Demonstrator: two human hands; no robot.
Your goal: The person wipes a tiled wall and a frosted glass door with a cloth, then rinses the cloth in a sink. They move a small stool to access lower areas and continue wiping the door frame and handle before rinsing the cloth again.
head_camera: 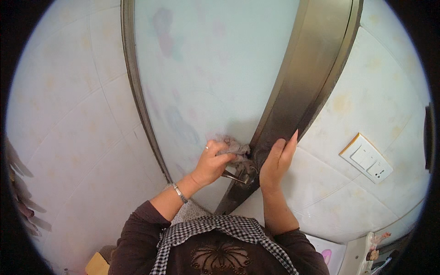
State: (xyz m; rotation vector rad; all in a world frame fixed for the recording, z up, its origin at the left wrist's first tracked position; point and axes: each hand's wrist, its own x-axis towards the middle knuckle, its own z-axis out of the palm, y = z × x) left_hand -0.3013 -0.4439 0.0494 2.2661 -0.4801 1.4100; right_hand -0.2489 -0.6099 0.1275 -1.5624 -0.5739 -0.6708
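A crumpled greyish cloth (237,149) is gripped in my left hand (215,161), which wears a ring. The cloth touches the dark metal stile of a door (280,113) and hangs over part of the lever door handle (237,177). To the left of the stile spreads the door's frosted glass panel (213,68), marked with faint coloured patches. My right hand (277,161) rests against the stile's right side with its fingers extended and no object visible in it.
A white wall switch and socket plate (366,158) is on the tiled wall at right. Lower right, a white basin (331,249) holds a pink item beside a shelf (357,256) with small things. Dark items hang at far left (24,202). A yellow object (97,264) is at lower left.
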